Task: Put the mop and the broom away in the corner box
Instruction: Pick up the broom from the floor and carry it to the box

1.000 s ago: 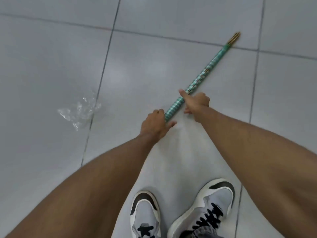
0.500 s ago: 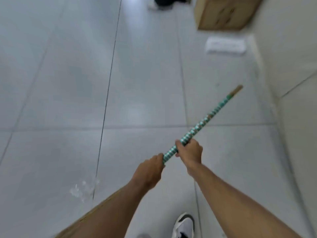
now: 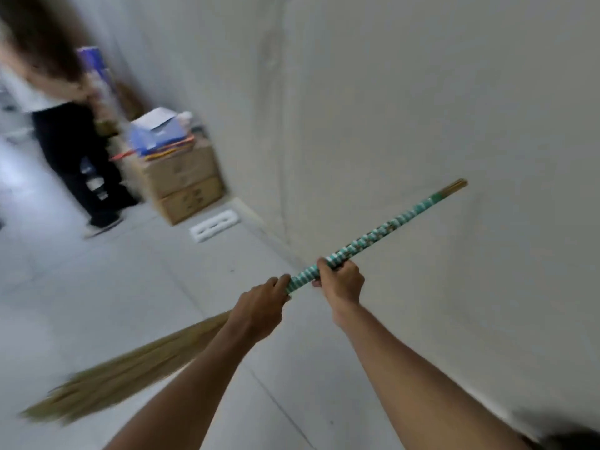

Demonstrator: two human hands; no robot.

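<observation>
Both hands grip the broom (image 3: 373,237), left hand (image 3: 259,306) nearer the bristles, right hand (image 3: 341,280) further up; the boxes (image 3: 185,180) lie ahead-left.

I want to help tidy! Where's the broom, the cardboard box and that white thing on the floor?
broom (image 3: 383,233), head view, striped handle.
cardboard box (image 3: 181,177), head view, front side.
white thing (image 3: 214,226), head view, its middle.

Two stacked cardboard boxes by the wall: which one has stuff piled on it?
The upper cardboard box: papers and folders sit on it. The lower box carries only the upper box.
</observation>
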